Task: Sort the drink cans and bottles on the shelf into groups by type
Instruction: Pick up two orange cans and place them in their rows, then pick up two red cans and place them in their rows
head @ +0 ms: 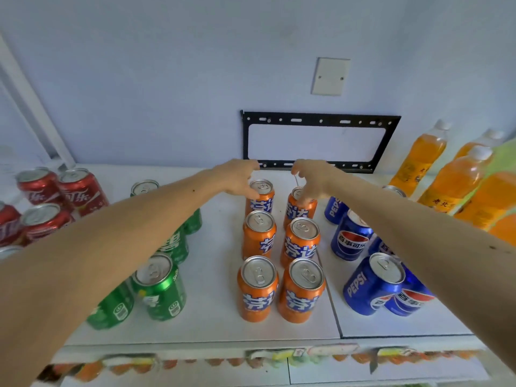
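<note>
Under my left hand [240, 177] and right hand [310, 175], fingers curled loosely around the two rearmost Fanta cans [261, 195], not visibly clamped, I judge both should be squared behind the orange rows nearer me, upright.

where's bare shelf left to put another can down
A wide bare lane runs between the green cans and the orange cans. More bare shelf lies behind the green cans by the wall. The blue cans and orange bottles stand crowded.
</note>
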Demonstrator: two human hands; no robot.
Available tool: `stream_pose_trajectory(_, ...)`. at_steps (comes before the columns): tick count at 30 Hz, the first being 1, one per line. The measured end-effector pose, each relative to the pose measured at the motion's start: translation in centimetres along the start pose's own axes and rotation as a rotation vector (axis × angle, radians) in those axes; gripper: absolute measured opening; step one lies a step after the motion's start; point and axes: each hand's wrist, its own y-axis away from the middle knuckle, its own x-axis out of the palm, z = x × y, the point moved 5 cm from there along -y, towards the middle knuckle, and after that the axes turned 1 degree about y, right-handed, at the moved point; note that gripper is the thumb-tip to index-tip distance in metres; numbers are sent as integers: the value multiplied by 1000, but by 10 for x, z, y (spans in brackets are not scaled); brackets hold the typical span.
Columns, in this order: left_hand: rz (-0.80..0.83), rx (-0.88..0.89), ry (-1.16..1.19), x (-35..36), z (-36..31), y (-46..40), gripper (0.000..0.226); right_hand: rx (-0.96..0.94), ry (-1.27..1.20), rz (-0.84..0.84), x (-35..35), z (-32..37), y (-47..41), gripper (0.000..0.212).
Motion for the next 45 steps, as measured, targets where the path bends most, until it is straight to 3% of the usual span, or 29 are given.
stream_pose_trajectory(9,-184,-62,-73,-54,32,92,48,-192,81,-129,-38,87,35,64)
stream_pose_trajectory(17,-258,-98,-112,-85,88,206,47,-357,89,-136,-35,209,84,66)
stream_pose_trajectory(26,-253,-140,-115,-82,195,328,48,-366,-8,-100,14,346,123,65)
stream_pose_trajectory(30,-226,-154,-53,-64,233,360,62,-372,-67,-76,37,392,138,63)
stream_pose_trajectory(34,-258,-178,-12,-48,265,377,69,-355,-77,-71,58,425,138,82)
stream_pose_trajectory(38,-313,-187,166,-29,295,382,110,-298,-87,-66,76,438,127,101)
stream_pose_trajectory(45,-306,-227,455,-1,313,375,110,-239,-95,-72,98,446,103,84)
